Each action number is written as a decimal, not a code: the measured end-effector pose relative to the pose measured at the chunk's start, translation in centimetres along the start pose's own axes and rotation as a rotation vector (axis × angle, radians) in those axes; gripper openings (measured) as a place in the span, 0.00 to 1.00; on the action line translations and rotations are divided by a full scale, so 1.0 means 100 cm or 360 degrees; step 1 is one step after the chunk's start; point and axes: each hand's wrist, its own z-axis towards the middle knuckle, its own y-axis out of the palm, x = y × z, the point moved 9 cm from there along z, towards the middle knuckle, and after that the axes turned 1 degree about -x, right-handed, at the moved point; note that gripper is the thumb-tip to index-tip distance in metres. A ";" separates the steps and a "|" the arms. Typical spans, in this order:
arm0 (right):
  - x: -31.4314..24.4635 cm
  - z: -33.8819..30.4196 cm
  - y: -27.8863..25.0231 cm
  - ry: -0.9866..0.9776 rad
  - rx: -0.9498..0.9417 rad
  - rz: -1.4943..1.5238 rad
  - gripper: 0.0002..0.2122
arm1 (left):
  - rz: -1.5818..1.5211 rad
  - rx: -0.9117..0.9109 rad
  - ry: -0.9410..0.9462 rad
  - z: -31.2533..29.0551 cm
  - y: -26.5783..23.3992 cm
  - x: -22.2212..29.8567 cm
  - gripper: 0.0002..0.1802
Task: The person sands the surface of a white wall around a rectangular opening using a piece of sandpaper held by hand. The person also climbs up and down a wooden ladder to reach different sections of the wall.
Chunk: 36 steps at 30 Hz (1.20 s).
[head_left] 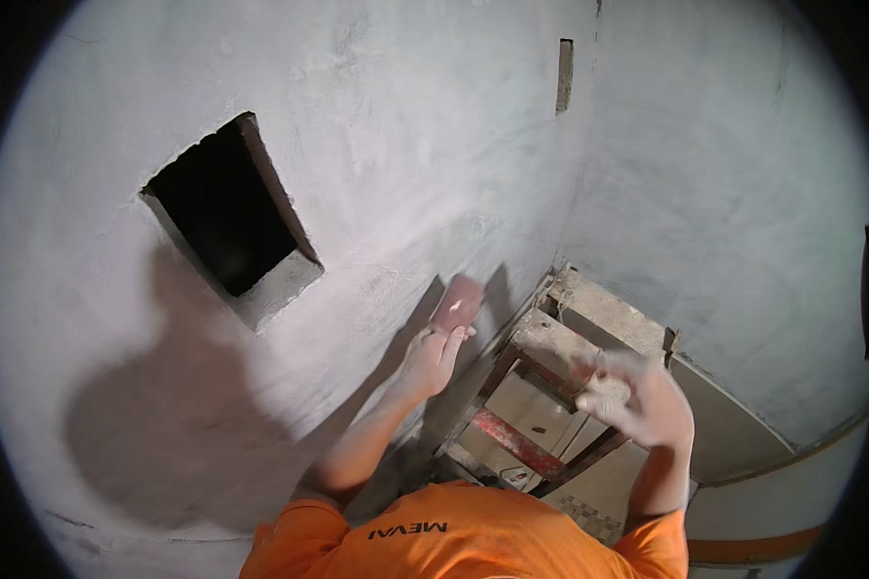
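My left hand (433,362) grips a reddish-brown piece of sandpaper (460,301), its fingers and thumb closed around the lower end. The piece is flat and rectangular, with a pale mark on its face, and is held up close to the grey-white plastered wall (377,174). Whether it touches the wall is hard to make out. My right hand (642,400) is raised over the dusty wooden planks (555,343) of a stand. Its fingers are bent and blurred, the thumb apart from them, and I see nothing clearly held there.
A rectangular dark opening (224,207) cuts into the left wall, and a narrow slot (565,75) lies near the corner. Below me, the stand has a red crossbar (518,444). A board (729,425) leans by the right wall. Shadows fall across the left wall.
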 end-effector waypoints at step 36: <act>-0.156 0.317 -0.121 -0.1354 0.1751 0.0455 0.12 | 0.2749 0.0658 0.0841 0.124 -0.305 0.337 0.27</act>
